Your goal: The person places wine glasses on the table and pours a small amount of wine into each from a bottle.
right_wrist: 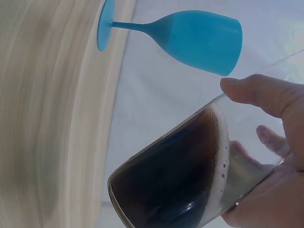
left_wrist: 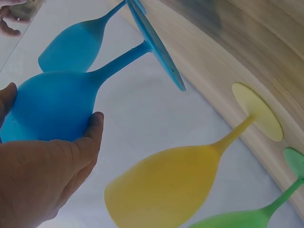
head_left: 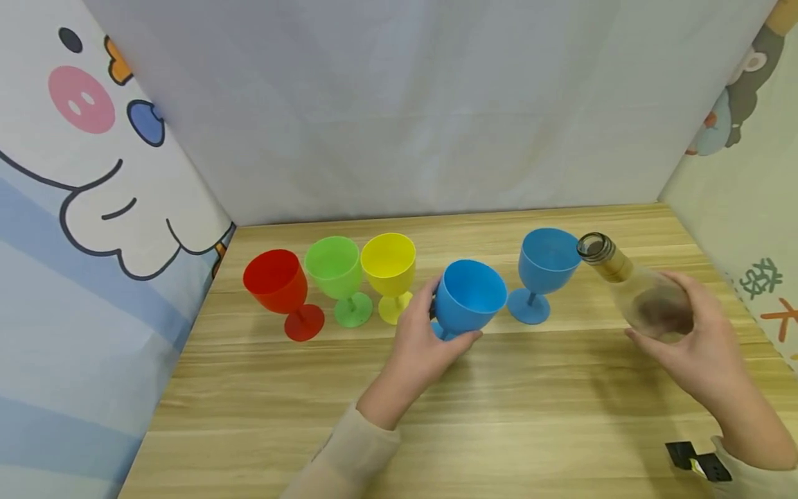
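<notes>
My left hand (head_left: pixel 419 341) grips a blue goblet (head_left: pixel 463 313) around its bowl. In the left wrist view the foot (left_wrist: pixel 156 45) of this goblet is raised off the table. A clear glass bottle (head_left: pixel 645 301) is held around its body by my right hand (head_left: pixel 707 339), its uncapped neck tilted left towards a second blue goblet (head_left: pixel 548 263). Dark liquid (right_wrist: pixel 171 175) with a foamy top fills the bottle's lower part in the right wrist view. That second blue goblet stands upright between my two hands, close to the bottle's mouth.
To the left of my left hand, a yellow goblet (head_left: pixel 389 267), a green goblet (head_left: pixel 337 269) and a red goblet (head_left: pixel 279 283) stand in a row on the wooden table (head_left: pixel 262 423). A pale wall (head_left: pixel 424 118) rises behind the table, with printed sheets at both sides.
</notes>
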{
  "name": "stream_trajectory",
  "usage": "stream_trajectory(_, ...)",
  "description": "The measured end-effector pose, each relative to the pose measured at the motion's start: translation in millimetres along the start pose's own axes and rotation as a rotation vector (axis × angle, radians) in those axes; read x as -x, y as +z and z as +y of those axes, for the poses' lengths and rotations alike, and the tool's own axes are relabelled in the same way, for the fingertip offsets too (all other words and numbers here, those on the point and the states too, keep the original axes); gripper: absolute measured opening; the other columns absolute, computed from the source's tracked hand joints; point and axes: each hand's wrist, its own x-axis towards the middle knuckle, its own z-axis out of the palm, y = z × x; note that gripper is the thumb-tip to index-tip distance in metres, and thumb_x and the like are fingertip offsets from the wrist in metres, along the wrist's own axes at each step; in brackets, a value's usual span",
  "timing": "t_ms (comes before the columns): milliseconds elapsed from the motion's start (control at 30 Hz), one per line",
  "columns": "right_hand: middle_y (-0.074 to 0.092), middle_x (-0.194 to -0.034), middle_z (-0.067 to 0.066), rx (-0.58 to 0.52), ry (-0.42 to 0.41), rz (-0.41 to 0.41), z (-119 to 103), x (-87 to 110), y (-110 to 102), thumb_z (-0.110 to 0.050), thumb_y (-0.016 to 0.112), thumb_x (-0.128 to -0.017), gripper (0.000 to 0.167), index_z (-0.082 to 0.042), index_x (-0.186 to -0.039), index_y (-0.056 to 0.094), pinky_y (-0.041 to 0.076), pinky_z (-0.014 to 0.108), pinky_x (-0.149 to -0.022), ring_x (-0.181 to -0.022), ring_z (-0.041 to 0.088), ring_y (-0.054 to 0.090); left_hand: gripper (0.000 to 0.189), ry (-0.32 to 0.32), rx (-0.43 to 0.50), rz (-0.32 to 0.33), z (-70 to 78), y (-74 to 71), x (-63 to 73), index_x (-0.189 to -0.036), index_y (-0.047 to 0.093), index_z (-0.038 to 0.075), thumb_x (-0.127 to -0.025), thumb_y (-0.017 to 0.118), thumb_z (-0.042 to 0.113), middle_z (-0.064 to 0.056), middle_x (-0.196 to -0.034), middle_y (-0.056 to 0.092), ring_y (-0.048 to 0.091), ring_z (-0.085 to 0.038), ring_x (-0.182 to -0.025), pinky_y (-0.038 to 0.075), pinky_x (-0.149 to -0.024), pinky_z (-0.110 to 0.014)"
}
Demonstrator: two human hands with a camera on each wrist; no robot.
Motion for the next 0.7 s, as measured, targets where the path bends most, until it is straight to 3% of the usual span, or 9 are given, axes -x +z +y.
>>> stream_trajectory(133, 0.053, -0.127, 0.027, 0.027, -0.055, 0.008, 1.9, -1.0, -0.1, 0.015, 0.090, -0.056, 0.095, 0.001, -0.142, 0.050, 0.028, 0.015, -0.088, -0.109, 0.030, 0.046, 0.087, 0.026, -0.025, -0.004, 0.8, -3.3, 4.0, -0.150, 0.042, 0.010, -0.078, 0.091, 0.018, -0.004, -0.141, 0.052, 0.051, -0.023, -0.125, 0.049, -0.099, -0.043)
stream_trajectory(233, 0.054, -0.125, 0.029, 0.048, -0.117, 0.011, 2.4, -1.4, -0.1, 0.016, 0.090, -0.052, 0.096, 0.003, -0.139, 0.052, 0.029, 0.032, -0.099, -0.108, 0.046, 0.046, 0.087, 0.042, -0.033, -0.019, -0.3, -5.0, 7.2, -0.150, 0.041, 0.009, -0.078, 0.091, 0.017, -0.005, -0.141, 0.051, 0.051, -0.024, -0.126, 0.048, -0.100, -0.044)
stream_trajectory(367, 0.054, -0.123, 0.030, 0.078, -0.170, 0.008, 1.8, -1.9, -0.3, 0.015, 0.089, -0.049, 0.096, 0.003, -0.138, 0.052, 0.029, 0.059, -0.100, -0.109, 0.051, 0.045, 0.088, 0.050, -0.039, -0.042, -3.3, -5.8, 9.7, -0.150, 0.041, 0.009, -0.078, 0.091, 0.016, -0.005, -0.142, 0.050, 0.050, -0.024, -0.128, 0.048, -0.101, -0.045)
stream_trajectory(700, 0.049, -0.126, 0.031, 0.201, -0.150, -0.040, -1.9, 0.0, 1.5, 0.016, 0.089, -0.052, 0.097, -0.005, -0.139, 0.051, 0.019, 0.079, -0.097, -0.115, 0.060, 0.040, 0.088, 0.036, -0.052, -0.063, -2.2, -9.3, 15.3, -0.149, 0.041, 0.009, -0.077, 0.091, 0.017, -0.006, -0.144, 0.051, 0.051, -0.025, -0.128, 0.047, -0.101, -0.048)
